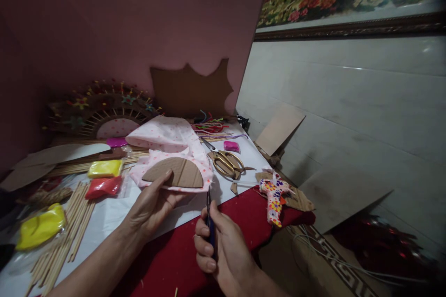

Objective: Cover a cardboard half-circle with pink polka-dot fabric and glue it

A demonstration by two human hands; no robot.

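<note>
My left hand [151,209] is closed on a half-round piece of corrugated cardboard [184,172], its thumb on top and its fingers underneath. Beneath the cardboard lies pink-and-white dotted fabric [205,174], showing past its curved edge and spreading behind it. My right hand [223,236] is wrapped round a slim dark-bladed cutting tool [211,229] with a blue handle. Its tip points up at the fabric's lower right edge; whether it touches I cannot tell. Gold-handled scissors [226,163] lie just beyond, partly open, over a cardboard scrap.
Yellow [104,168] and red clay packets [104,187] and wooden sticks [75,222] lie left. A decorated cardboard fan shape [104,106] stands at the back. A flowered fabric figure [274,197] rests at the right edge of the red cloth [240,213].
</note>
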